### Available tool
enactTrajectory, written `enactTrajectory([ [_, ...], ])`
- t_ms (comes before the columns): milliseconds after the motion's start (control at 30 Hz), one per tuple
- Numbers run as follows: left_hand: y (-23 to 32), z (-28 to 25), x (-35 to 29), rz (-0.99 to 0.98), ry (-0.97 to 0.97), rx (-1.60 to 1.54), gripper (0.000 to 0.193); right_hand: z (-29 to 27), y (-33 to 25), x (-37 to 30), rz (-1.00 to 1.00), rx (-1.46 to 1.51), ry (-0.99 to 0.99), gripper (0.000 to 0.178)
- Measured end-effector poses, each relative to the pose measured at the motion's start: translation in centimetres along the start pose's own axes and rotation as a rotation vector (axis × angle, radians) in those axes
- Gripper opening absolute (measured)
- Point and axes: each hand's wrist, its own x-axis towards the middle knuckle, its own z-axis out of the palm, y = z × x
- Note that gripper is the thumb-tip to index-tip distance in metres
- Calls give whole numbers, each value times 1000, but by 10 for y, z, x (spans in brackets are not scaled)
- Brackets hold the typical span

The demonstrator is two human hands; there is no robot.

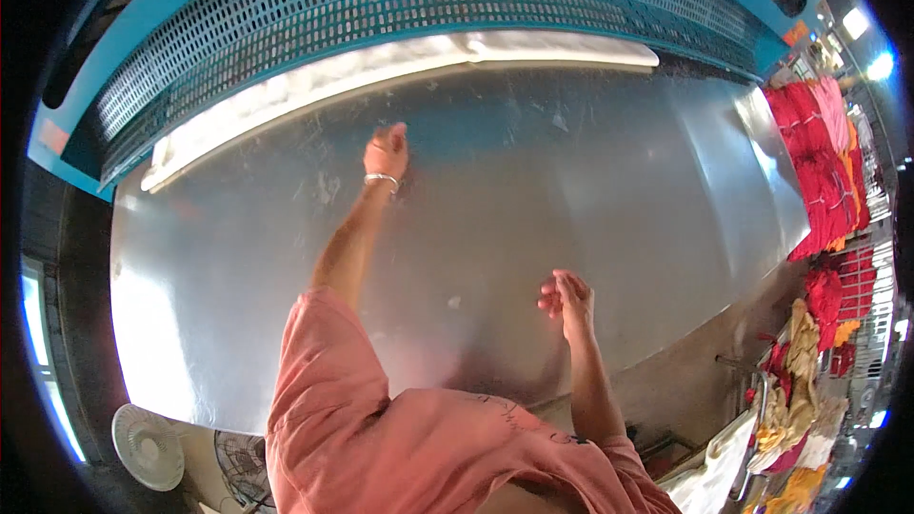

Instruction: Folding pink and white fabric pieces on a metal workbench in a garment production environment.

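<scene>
My left hand [387, 152], with a pale bracelet at its wrist, reaches forward over a wide, shiny metal tabletop [457, 200]. Its fingers look curled in, and nothing shows sticking out of them. Beyond it, a white cloth-like strip [314, 86] runs along the far edge of the metal, below a blue perforated panel [419, 9]. Nearer my body on the right, my right hand [568, 300] hovers above the same surface. Its fingers are bent loosely and apart, holding nothing.
Stacks of tied red cloth [809, 157] stand beyond the right edge of the metal. Lower right, loose gold cloth [800, 352] hangs by a metal rack. A white round fan [148, 447] stands at the lower left, near the table's corner.
</scene>
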Motion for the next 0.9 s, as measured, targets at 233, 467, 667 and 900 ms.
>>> enactTrajectory([
  [233, -53, 18, 141, 10, -60, 617, 45, 12, -12, 0, 110, -101, 75, 27],
  [467, -42, 38, 70, 241, 9, 333, 20, 20, -17, -3, 128, -89, 63, 29],
  [667, 21, -39, -175, 390, -420, -30, 18, -7, -12, 0, 142, -32, -107, 40],
  [900, -80, -190, -300, 284, 23, 234, 25, -3, -30, 20, 235, 304, -293, 47],
])
